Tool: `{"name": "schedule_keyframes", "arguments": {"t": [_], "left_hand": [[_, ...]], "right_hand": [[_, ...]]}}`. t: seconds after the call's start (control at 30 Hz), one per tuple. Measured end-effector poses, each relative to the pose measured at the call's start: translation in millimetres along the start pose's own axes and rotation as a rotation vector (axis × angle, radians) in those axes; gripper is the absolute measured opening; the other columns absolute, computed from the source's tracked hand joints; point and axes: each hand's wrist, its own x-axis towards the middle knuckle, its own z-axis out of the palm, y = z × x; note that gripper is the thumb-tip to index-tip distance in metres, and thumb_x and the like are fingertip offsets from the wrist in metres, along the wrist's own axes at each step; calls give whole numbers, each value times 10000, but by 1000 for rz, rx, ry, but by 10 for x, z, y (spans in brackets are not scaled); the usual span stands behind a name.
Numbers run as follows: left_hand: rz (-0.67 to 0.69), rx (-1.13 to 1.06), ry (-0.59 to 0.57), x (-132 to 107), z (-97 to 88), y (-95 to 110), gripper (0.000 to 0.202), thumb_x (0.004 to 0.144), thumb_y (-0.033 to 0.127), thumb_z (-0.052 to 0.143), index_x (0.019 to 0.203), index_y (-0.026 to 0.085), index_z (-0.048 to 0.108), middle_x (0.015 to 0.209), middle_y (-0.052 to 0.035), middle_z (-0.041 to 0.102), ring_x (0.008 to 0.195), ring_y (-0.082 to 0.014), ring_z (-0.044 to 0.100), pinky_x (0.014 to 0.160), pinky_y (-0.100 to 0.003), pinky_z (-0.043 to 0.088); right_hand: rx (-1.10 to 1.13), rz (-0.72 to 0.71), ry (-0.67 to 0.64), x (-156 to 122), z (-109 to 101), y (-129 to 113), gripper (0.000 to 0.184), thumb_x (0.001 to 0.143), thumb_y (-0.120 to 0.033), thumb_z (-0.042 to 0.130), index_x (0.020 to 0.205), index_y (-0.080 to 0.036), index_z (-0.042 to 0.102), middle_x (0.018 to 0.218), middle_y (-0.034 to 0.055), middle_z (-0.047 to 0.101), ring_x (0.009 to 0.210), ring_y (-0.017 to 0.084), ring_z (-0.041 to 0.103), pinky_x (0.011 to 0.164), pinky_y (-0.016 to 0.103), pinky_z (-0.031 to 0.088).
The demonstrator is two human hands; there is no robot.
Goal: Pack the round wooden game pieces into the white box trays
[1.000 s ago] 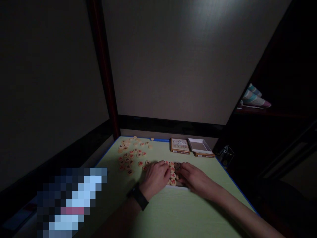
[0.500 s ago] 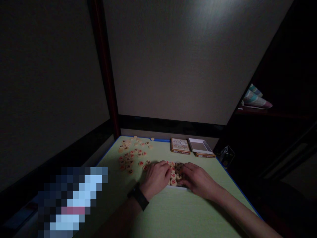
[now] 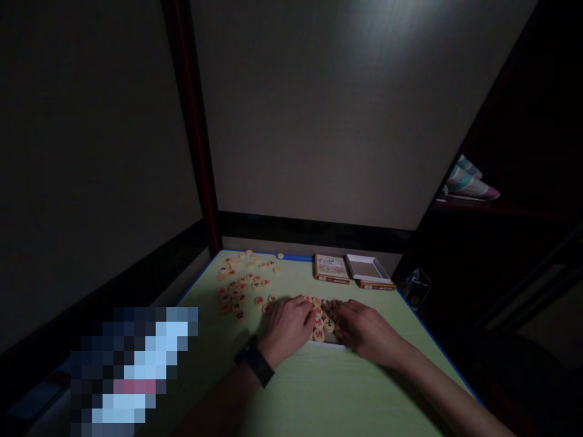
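A shallow white-edged box (image 3: pixel 330 346) holds round wooden xiangqi pieces (image 3: pixel 318 335) with red and black characters, packed in columns. My left hand (image 3: pixel 291 325), a dark watch on its wrist, rests over the box's left side with curled fingers. Under them, anything gripped is hidden. From the right, my right hand (image 3: pixel 368 331) reaches in, its bent fingers pressed together among the dark-lettered pieces. Its fingertips are at a piece near the box's right side; whether they grip it is hidden. Bare box bottom shows at the near right.
Loose xiangqi pieces (image 3: pixel 242 285) lie scattered on the green table (image 3: pixel 310 388) at the left and back. A printed box (image 3: pixel 331 267) and an open white tray (image 3: pixel 368 268) on another box stand at the far edge. Walls rise behind and left.
My right hand's fingers have drawn slightly right and curled more. A black-lettered piece in the box now shows more fully. My left hand has stayed in place.
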Motion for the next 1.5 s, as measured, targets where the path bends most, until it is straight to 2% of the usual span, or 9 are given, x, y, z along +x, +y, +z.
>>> {"name": "schedule_keyframes", "arguments": {"t": [0.27,0.47,0.63,0.7,0.8,0.93,1.17,1.27,1.5], "left_hand": [[-4,13,-8,-3,-11,14,277,953,277,452,856,210,702,921,-45,709,834,-172,657,742,-266,464],[-30,44,28,40,-73,-48,255,959,274,459,864,218,689,909,-30,702,825,-171,657,741,-264,466],[-116,210,182,131,-279,-343,273,931,185,452,1094,199,670,1038,-67,698,973,-209,652,860,-296,478],[-209,258,257,155,-403,-509,367,918,165,439,1236,198,618,1144,-83,683,1015,-220,651,876,-304,484],[-405,305,287,156,-602,-756,362,931,208,404,1204,184,641,1131,-102,696,981,-236,671,855,-313,500],[-665,310,220,97,-774,-1040,390,929,231,391,1242,190,620,1003,-117,736,955,-270,696,808,-332,514],[-757,291,-13,1,-742,-1296,300,904,310,468,1031,179,707,1137,-163,698,1036,-311,678,835,-371,519],[-739,287,-46,7,-692,-1305,308,903,377,497,1014,176,702,1178,-168,683,1059,-310,663,851,-385,515],[-611,259,-69,63,-614,-1285,279,921,302,473,973,164,710,1088,-139,724,1050,-256,664,866,-318,497]], "right_hand": [[28,-1,19,7,55,18,183,775,-77,575,914,-193,604,898,78,657,839,227,591,706,305,431],[264,-4,104,-47,-27,59,136,824,-180,605,958,-204,606,902,58,668,836,207,607,731,306,473],[366,111,408,-42,81,156,164,929,-316,507,971,-210,625,854,45,663,706,171,591,650,289,483],[375,177,522,-27,194,188,191,929,-340,497,957,-205,629,824,42,651,657,166,574,615,286,479],[413,240,597,-7,370,217,212,914,-372,511,972,-205,629,871,49,653,674,171,585,619,294,490],[468,290,625,12,490,228,250,911,-411,504,1007,-213,623,975,66,660,773,194,613,672,316,505],[556,329,589,22,455,201,296,905,-466,483,945,-214,635,932,74,669,825,225,624,710,342,502],[584,360,598,28,453,202,310,894,-480,483,937,-216,640,943,79,684,857,239,632,738,357,503],[646,421,598,46,487,249,346,888,-507,476,950,-209,640,989,87,701,910,253,638,769,375,505]]}}
